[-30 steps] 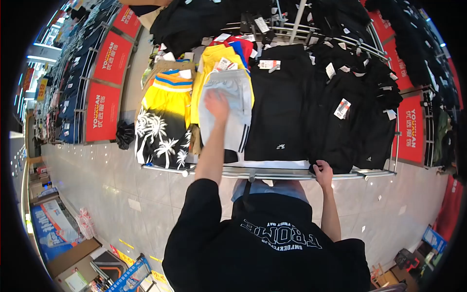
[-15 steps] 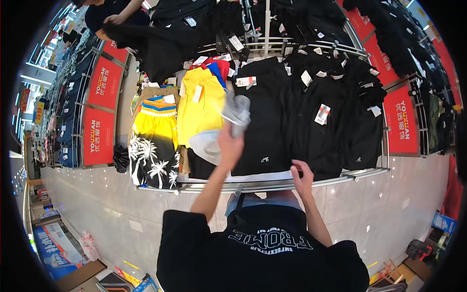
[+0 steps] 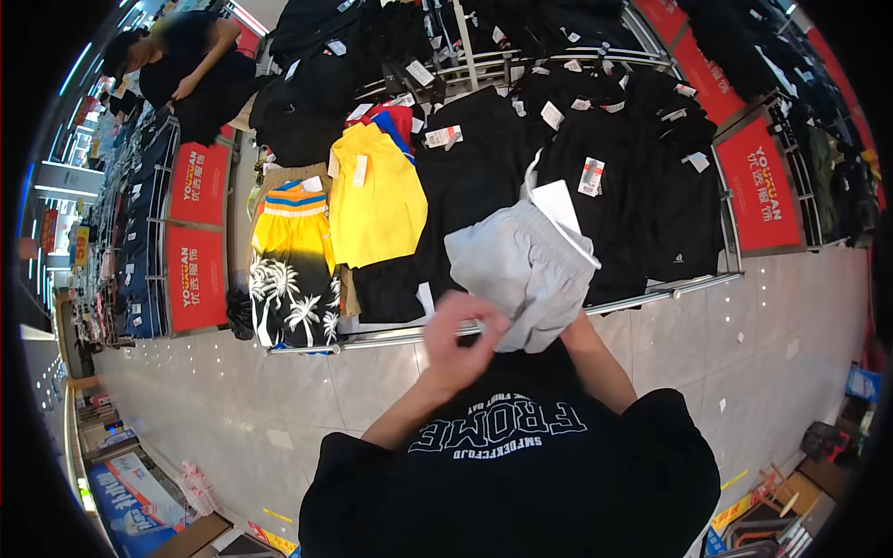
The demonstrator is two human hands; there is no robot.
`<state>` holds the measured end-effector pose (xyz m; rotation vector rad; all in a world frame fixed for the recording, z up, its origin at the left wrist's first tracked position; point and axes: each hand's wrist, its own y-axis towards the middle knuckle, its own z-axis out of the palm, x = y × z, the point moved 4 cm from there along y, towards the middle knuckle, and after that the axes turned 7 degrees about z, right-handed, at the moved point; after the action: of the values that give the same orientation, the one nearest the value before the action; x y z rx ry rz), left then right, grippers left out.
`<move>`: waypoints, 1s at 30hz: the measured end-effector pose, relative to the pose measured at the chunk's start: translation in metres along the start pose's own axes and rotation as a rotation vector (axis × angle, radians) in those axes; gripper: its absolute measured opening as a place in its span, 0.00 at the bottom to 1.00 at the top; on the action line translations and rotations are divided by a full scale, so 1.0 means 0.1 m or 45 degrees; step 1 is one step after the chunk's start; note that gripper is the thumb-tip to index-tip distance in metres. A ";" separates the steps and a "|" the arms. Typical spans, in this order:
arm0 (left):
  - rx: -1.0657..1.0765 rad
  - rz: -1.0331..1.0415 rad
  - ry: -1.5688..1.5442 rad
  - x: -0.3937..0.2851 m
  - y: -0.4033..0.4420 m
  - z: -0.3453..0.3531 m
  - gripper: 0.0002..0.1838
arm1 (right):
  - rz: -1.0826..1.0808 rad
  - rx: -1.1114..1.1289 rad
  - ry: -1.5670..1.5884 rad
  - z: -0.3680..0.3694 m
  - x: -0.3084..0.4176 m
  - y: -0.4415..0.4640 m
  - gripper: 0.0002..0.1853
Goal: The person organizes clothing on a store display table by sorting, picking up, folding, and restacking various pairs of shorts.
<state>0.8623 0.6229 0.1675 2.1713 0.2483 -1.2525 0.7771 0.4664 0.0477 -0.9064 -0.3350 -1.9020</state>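
Observation:
Pale grey shorts [image 3: 526,256], waistband up and a white tag [image 3: 556,206] on them, are held up over the front edge of the display. My right hand is hidden behind or inside the shorts and supports them; only its wrist and forearm show. My left hand [image 3: 458,342], slightly blurred, has its fingers curled into a pinch at the shorts' lower left edge. Yellow shorts [image 3: 377,200] lie flat to the left, beside palm-print shorts [image 3: 296,270] in yellow and black. Folded black garments [image 3: 642,186] lie behind and to the right.
A metal rail [image 3: 409,337] runs along the display's front edge, close to my hands. Red sign panels [image 3: 195,279] stand at the left and more [image 3: 758,191] at the right. Another person [image 3: 191,60] handles dark cloth at the back left. Grey tiled floor [image 3: 726,344] surrounds the display.
The grey shorts have moved right and up from beside the yellow shorts, opening out from a blurred bundle. My right hand has gone behind them. The other person has shifted left with the dark cloth.

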 end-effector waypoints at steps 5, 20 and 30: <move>-0.131 -0.437 0.087 0.56 0.10 -0.39 0.39 | 0.463 0.418 0.880 0.16 -0.09 -0.01 0.46; -0.477 -0.548 -0.848 0.71 -0.13 -0.60 0.18 | 0.334 0.241 0.007 0.33 0.09 0.06 0.56; -0.334 -0.399 -0.984 0.40 0.02 -0.26 0.20 | -0.504 -0.537 -1.101 0.54 0.15 -0.08 0.17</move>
<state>0.9032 0.6315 0.1444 1.3322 0.4022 -2.0008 0.7905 0.4916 0.0971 -2.0709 -0.6703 -1.8568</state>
